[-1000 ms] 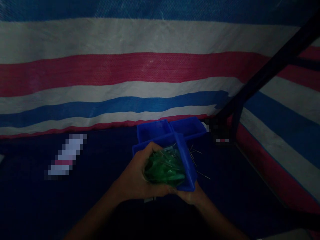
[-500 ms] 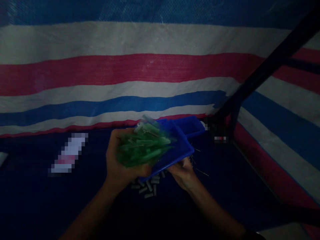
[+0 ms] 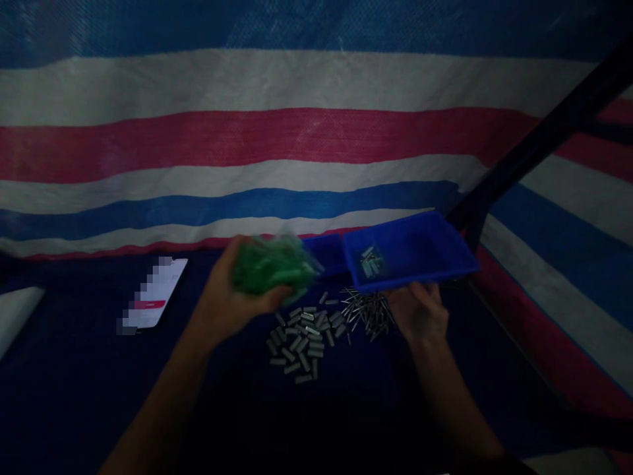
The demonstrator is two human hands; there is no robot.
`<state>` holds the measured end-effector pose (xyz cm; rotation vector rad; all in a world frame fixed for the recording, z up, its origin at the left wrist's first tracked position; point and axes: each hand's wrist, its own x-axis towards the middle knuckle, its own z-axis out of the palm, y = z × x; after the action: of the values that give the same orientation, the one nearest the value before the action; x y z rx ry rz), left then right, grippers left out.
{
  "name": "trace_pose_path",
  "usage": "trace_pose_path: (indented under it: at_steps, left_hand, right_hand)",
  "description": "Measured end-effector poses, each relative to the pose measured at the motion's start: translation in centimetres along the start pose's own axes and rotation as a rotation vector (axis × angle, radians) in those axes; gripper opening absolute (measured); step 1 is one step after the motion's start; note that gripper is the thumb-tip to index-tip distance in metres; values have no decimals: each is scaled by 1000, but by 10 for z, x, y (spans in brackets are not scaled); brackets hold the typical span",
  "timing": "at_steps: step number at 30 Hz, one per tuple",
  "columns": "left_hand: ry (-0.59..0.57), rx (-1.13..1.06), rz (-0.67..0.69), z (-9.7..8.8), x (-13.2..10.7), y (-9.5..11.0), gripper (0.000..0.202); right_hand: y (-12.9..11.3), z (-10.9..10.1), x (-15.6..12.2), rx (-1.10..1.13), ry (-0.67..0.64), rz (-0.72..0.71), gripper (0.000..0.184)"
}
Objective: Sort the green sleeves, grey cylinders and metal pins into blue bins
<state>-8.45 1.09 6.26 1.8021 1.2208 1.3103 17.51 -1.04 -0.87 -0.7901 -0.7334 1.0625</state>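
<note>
My left hand [image 3: 237, 290] is wrapped round a clear plastic bag of green pieces [image 3: 271, 267], held in the air and slightly blurred. To its right, my right hand [image 3: 420, 310] grips a blue tray [image 3: 413, 247] from below and tilts it. A few small metal pieces [image 3: 370, 260] lie at the tray's left end. On the dark blue table beneath are a pile of short silvery cylinders [image 3: 304, 340] and, beside it, a heap of thin metal pins [image 3: 368, 313]. The right fingertips are partly hidden under the tray.
Another blue tray [image 3: 326, 254] stands behind the bag, partly covered. A lit phone [image 3: 158, 293] lies on the table at the left, with a white object [image 3: 17, 313] farther left. Striped sheeting [image 3: 297, 138] hangs behind, and a dark slanting bar [image 3: 534, 132] crosses the right.
The blue tray has moved right and away from the bag in my right hand. My left hand still holds the bag, now a little higher. The metal pieces below have come into view.
</note>
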Motion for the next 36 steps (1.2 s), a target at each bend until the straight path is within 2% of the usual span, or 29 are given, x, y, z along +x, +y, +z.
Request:
trace_pose_path:
  at_steps: [3,5,7,14,18,22,24,27,29,32,36]
  left_hand:
    - [-446,144,-89,25,-5,-3,38]
    - [-592,203,-88,43,-9,-7,37]
    - [-655,237,-91,56,-13,-15,38]
    - [-709,518,3,76,-15,-34,57]
    - [-661,656,-31,80,-17,-31,67]
    - [-571,726,-5,74,-19,-22,74]
    - [-522,728,35,65,-17,-15,67]
    - [-424,700,133,51,-12,-2,38]
    - [-399,641,237,44,-8,6,26]
    - [-483,573,384,43,-2,15,26]
    - [-646,703,509,53,9,19,31]
  right_hand:
    - [-9,-10,8,-15,43,-84,38]
    - [-12,-16,12,-3,55,-106,39]
    - [-15,-21,14,21,65,-111,40]
    - [-14,-21,14,37,39,-89,39]
    - [-4,-16,9,-32,3,-9,43]
    - [5,-11,3,-62,-6,59,49]
    - [9,-8,0,-39,-6,95,51]
    - [13,-4,-5,-1,-33,149,52]
    - [16,-1,-8,13,-63,176,52]
    - [21,5,-15,26,-121,215,54]
    - [26,11,-24,37,-191,249,60]
